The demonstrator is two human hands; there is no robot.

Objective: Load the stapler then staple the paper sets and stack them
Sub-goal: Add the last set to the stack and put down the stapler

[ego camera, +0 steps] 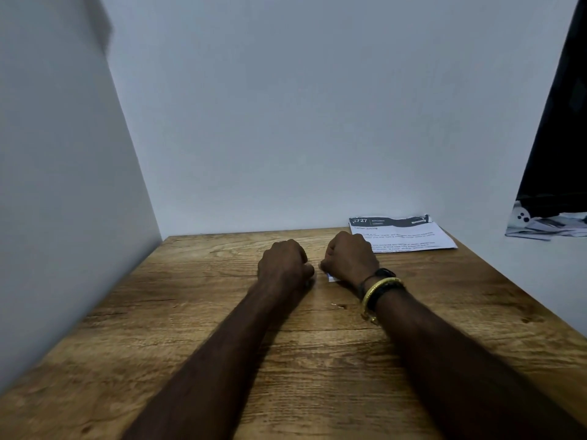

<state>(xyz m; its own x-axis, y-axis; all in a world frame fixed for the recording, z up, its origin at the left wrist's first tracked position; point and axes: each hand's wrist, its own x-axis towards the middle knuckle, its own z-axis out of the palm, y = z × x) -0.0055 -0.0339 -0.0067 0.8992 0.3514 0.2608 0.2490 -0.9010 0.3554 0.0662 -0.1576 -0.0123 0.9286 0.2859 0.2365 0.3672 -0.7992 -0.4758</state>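
Though left hand (282, 265) and right hand (349, 258) both sit curled on the surface (190, 312), I cannot tell what they grip; papers (413, 237) lie beyond.

Matt, grainy wood table (317, 360); printed white paper sheets (409, 238); shiny gold metal bangle (379, 289)

Counter (190, 312): brown wood grain, dark streaks. Paper (413, 238): white, black header band, dark print. Wall (286, 122): pale grey-blue. Right wrist: gold bracelet (379, 289), black band (385, 273).

Printed paper set (409, 238), dark header band, flat at far right corner of table (190, 312)
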